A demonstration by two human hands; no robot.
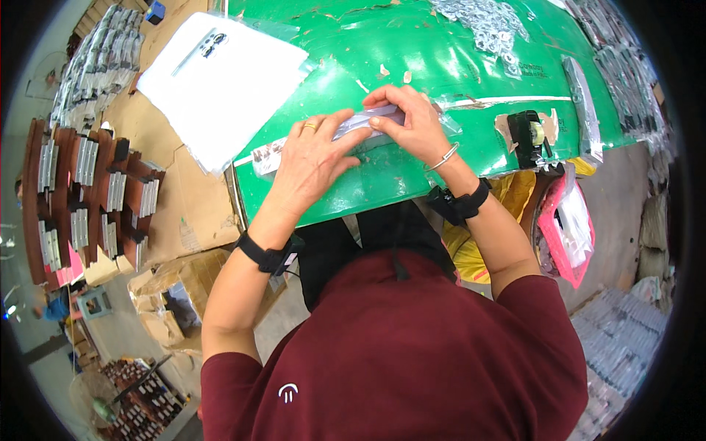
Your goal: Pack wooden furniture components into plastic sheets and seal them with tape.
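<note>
On the green table top (323, 198) lies a long, narrow package in clear plastic (368, 121), with something pale and silvery inside. My left hand (315, 156), a ring on one finger, curves over its left part. My right hand (413, 125) grips the wrap at the right part, thumb and fingers bent around it. The thumb of the right hand almost meets the left index finger. Both palms hide much of the package, so its contents cannot be made out. Close to my left hand is a stack of white plastic bags (228, 88).
A black tape dispenser (526, 140) and another wrapped long piece (583, 110) are at the right. Small bagged metal parts (489, 29) lie at the back. Brown pieces with metal strips (88, 195) are stacked left, above a cardboard box (180, 294). A pink bag (570, 224) hangs right.
</note>
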